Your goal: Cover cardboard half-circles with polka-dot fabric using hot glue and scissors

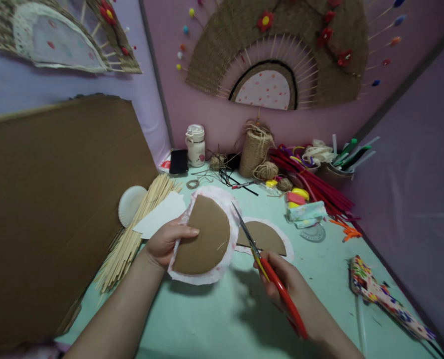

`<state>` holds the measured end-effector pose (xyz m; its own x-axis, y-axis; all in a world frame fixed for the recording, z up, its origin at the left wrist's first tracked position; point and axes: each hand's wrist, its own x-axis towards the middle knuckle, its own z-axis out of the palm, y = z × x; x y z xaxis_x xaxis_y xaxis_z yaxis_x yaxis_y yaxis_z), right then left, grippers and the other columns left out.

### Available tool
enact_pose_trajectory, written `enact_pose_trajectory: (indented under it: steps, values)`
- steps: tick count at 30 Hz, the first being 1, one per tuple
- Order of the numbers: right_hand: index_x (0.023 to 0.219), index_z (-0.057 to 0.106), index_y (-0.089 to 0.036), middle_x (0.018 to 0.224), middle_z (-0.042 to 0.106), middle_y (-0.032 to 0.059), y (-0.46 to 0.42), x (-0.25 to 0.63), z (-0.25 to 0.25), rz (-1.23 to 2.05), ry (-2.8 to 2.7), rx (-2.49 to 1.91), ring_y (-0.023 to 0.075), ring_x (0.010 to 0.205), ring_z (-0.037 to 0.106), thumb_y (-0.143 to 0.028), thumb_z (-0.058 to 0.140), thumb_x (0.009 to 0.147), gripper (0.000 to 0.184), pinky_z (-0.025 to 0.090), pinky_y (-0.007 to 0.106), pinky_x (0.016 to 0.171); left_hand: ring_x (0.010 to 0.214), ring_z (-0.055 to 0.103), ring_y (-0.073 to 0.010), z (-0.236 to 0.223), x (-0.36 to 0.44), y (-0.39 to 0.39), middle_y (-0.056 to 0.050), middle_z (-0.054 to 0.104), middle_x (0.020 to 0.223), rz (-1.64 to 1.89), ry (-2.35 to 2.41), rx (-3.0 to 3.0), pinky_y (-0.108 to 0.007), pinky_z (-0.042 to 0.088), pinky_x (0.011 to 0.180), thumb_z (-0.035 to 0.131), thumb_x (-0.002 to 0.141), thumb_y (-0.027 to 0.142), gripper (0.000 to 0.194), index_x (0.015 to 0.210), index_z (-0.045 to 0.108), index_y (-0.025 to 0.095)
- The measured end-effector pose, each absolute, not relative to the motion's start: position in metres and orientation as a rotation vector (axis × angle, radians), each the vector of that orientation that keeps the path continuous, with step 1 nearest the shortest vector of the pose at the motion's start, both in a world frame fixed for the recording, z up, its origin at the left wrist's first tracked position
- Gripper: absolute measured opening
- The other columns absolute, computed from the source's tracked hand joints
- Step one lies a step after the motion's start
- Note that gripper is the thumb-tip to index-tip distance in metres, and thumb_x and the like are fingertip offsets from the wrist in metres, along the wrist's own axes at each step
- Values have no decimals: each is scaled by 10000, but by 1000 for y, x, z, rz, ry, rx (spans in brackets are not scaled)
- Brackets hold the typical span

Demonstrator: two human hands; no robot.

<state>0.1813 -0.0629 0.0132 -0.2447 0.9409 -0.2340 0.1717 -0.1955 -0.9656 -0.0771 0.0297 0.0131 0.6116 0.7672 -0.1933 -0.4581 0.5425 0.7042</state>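
My left hand [166,240] grips a half-round cardboard piece [207,237] by its straight side, thumb on top. White fabric with pale pink marks [203,278] lies behind the cardboard and sticks out all round its edge. In my right hand [287,279] are scissors [281,286] with red and yellow handles. Their blades look closed or nearly so, pointing up and left, with the tip close to the right edge of the fabric. Beyond the blades, a second half-round cardboard piece [264,237] rests on its own white fabric on the table, partly hidden by the scissors.
Thin wooden sticks [122,259], a white sheet [162,215] and a big cardboard panel [57,214] are at the left. A twine spool [254,152], a white bottle [196,147] and red pipe cleaners [315,184] line the back. A flower-patterned glue gun [386,304] lies at the right.
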Motion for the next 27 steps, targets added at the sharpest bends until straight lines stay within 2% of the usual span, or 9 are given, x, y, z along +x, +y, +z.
enact_pose_trajectory:
  steps: [5, 11, 19, 25, 27]
  values:
    - [764, 454, -218, 610, 469, -61, -63, 182, 16, 1470, -1387, -1374, 94, 543, 366, -628, 692, 662, 485, 288, 220, 477, 943, 716, -298, 13, -79, 30, -104, 760, 966, 750, 521, 676, -356, 580, 775, 689, 699, 125, 634, 1310, 520, 137]
    - [742, 439, -231, 577, 369, -84, -63, 183, 16, 1533, -1315, -1395, 77, 481, 293, -605, 681, 664, 453, 215, 207, 413, 939, 715, -309, 13, -80, 29, -111, 762, 950, 762, 548, 674, -350, 581, 758, 705, 684, 133, 637, 1299, 538, 120]
    - [708, 439, -231, 592, 427, -63, -61, 188, 19, 1478, -1400, -1452, 76, 464, 282, -475, 667, 688, 334, 201, 207, 388, 941, 714, -313, 13, -84, 29, -105, 765, 945, 754, 561, 695, -363, 578, 767, 706, 682, 129, 541, 1215, 612, 133]
    - [719, 443, -231, 566, 490, -54, -61, 195, 15, 1445, -1438, -1425, 93, 474, 369, -372, 594, 747, 208, 230, 215, 423, 924, 720, -298, 14, -87, 29, -87, 769, 909, 745, 560, 716, -338, 579, 756, 734, 657, 153, 587, 1230, 606, 137]
    - [725, 459, -226, 571, 501, -54, -62, 197, 14, 1430, -1445, -1422, 97, 495, 401, -319, 596, 729, 166, 247, 215, 445, 929, 718, -300, 14, -89, 29, -89, 769, 911, 747, 552, 726, -344, 578, 769, 737, 659, 160, 577, 1222, 613, 136]
